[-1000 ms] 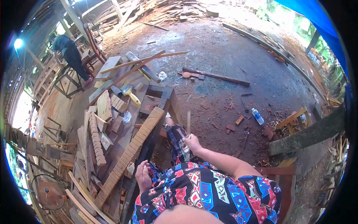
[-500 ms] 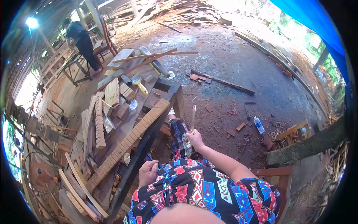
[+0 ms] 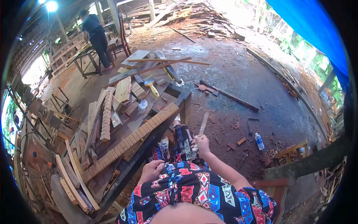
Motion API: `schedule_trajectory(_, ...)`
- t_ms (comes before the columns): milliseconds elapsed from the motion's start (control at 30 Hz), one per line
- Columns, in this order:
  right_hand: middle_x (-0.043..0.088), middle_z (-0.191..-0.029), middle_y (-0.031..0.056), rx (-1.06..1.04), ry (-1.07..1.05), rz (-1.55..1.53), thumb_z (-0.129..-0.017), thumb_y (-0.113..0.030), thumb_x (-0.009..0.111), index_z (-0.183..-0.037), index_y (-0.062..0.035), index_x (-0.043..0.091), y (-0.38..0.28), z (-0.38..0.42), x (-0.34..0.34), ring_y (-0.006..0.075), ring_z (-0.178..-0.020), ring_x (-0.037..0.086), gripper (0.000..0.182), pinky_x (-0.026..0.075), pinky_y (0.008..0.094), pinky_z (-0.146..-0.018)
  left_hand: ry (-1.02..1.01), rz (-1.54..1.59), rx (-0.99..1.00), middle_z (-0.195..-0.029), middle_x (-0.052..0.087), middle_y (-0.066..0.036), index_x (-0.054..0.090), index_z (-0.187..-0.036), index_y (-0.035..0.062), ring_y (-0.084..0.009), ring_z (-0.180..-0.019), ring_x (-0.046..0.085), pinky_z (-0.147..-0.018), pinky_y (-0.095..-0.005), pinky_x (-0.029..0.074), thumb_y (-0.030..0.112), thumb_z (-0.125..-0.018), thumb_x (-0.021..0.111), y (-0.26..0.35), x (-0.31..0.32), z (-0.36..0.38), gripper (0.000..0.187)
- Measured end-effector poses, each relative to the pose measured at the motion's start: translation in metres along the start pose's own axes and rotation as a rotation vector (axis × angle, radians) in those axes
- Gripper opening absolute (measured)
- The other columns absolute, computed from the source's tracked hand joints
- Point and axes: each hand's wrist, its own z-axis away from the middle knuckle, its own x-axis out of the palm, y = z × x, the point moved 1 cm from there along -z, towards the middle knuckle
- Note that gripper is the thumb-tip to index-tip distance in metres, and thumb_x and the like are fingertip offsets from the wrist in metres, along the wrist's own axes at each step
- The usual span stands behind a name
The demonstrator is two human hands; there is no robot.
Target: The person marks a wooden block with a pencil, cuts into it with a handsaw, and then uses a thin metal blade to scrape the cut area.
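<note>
The right hand [image 3: 202, 145] grips a thin, tilted strip [image 3: 204, 123] beside the worktop [image 3: 148, 115]. The left hand [image 3: 152, 170] rests by the shirt [image 3: 185, 183]; its grip is unclear. A notched bar [image 3: 135, 140] and brush [image 3: 152, 86] crowd the worktop; a bottle [image 3: 259, 142] occupies the floor [image 3: 227, 123].

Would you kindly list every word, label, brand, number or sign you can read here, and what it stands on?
No text is readable.
Plastic bottle: blue label, too small and blurred to read.
Paintbrush: no lettering can be made out.
Flat strip in the right hand: no lettering visible.
Patterned clothing: coloured shapes, no legible words.
</note>
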Motion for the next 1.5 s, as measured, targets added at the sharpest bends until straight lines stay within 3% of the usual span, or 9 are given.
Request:
schedule_trajectory(233,0.061,-0.077,0.009,-0.497,-0.197,0.572,-0.09,-0.017,0.056,-0.107,-0.0059,0.055,-0.114,0.067,0.052,0.0217,-0.054,0.06,0.02,0.05,0.032,-0.049,-0.214,0.386,-0.072,-0.096,0.065,-0.005,0.061,-0.117,0.0036,-0.0144,-0.087,0.06,-0.08,-0.0286,0.048,0.027,-0.092,0.055,0.025,-0.005,-0.03,0.034)
schedule_trajectory(300,0.064,-0.084,0.0128,-0.984,-0.331,1.096,-0.085,-0.026,0.062,-0.11,-0.0087,0.058,-0.129,0.093,0.082,0.0288,-0.07,0.065,0.03,0.052,0.0376,-0.061,-0.309,0.571,-0.085,-0.099,0.062,-0.003,0.053,-0.128,0.007,-0.0134,-0.089,0.059,-0.078,-0.0294,0.049,0.034,-0.094,0.053,0.069,-0.016,-0.043,0.043)
schedule_trajectory(500,0.06,-0.102,0.0183,-0.772,-0.686,1.376,-0.073,-0.029,0.072,-0.11,-0.0024,0.053,-0.116,0.109,0.12,0.037,-0.092,0.062,0.05,0.049,0.0435,-0.08,-0.194,0.909,-0.21,-0.107,0.058,-0.005,0.045,-0.131,0.0034,-0.0144,-0.098,0.058,-0.079,-0.0309,0.051,0.045,-0.097,0.043,0.107,-0.014,-0.056,0.054)
schedule_trajectory(767,0.061,-0.112,0.015,-1.409,-0.634,0.799,-0.077,-0.024,0.071,-0.111,-0.0041,0.062,-0.316,0.212,0.102,0.0306,-0.102,0.059,0.04,0.048,0.0414,-0.084,-0.35,1.201,-0.163,-0.099,0.061,-0.013,0.041,-0.134,0.0049,-0.0272,-0.091,0.064,-0.079,-0.0394,0.053,0.04,-0.101,0.027,0.072,-0.003,-0.062,0.05)
schedule_trajectory(800,0.065,-0.101,0.012,-1.732,-0.049,0.938,-0.079,-0.027,0.07,-0.104,-0.0047,0.062,-0.306,0.244,0.101,0.0287,-0.091,0.06,0.034,0.049,0.0411,-0.078,-0.353,1.2,-0.172,-0.099,0.061,-0.013,0.041,-0.134,0.0049,-0.0272,-0.091,0.064,-0.079,-0.0394,0.053,0.04,-0.101,0.027,0.07,0.0,-0.063,0.05)
schedule_trajectory(833,0.067,-0.092,0.0071,-1.118,-0.594,0.877,-0.074,-0.016,0.07,-0.092,-0.0065,0.063,-0.346,0.271,0.066,0.0251,-0.083,0.06,0.021,0.05,0.0359,-0.073,-0.341,1.158,-0.182,-0.098,0.062,-0.014,0.041,-0.134,0.0054,-0.0277,-0.09,0.065,-0.078,-0.0402,0.053,0.039,-0.101,0.027,0.069,0.003,-0.063,0.05)
schedule_trajectory(867,0.067,-0.092,0.0071,-1.113,-0.588,0.877,-0.074,-0.016,0.07,-0.092,-0.0065,0.063,-0.35,0.281,0.052,0.0251,-0.083,0.06,0.021,0.05,0.0359,-0.073,-0.33,1.114,-0.192,-0.097,0.062,-0.015,0.041,-0.134,0.0059,-0.0282,-0.088,0.065,-0.076,-0.041,0.054,0.039,-0.101,0.027,0.068,0.006,-0.064,0.049)
schedule_trajectory(1000,0.058,-0.084,-0.0035,-1.437,-0.784,0.59,-0.087,-0.018,0.062,-0.135,-0.0243,0.033,-0.332,0.316,0.011,0.006,-0.083,0.05,0.056,0.049,0.0273,-0.079,-0.326,1.118,-0.266,-0.097,0.063,-0.014,0.042,-0.135,0.0076,-0.0264,-0.087,0.065,-0.075,-0.0402,0.053,0.037,-0.1,0.031,0.068,0.017,-0.063,0.047)
schedule_trajectory(1500,0.062,-0.066,-0.0023,-2.087,-0.814,0.072,-0.06,-0.002,0.067,-0.07,-0.0094,0.058,-0.341,0.294,-0.025,0.0085,-0.062,0.06,0.015,0.052,0.0191,-0.057,-0.216,1.078,-0.291,-0.097,0.062,-0.009,0.043,-0.134,0.0094,-0.0217,-0.088,0.064,-0.072,-0.0348,0.049,0.04,-0.1,0.033,0.052,0.013,-0.057,0.047)
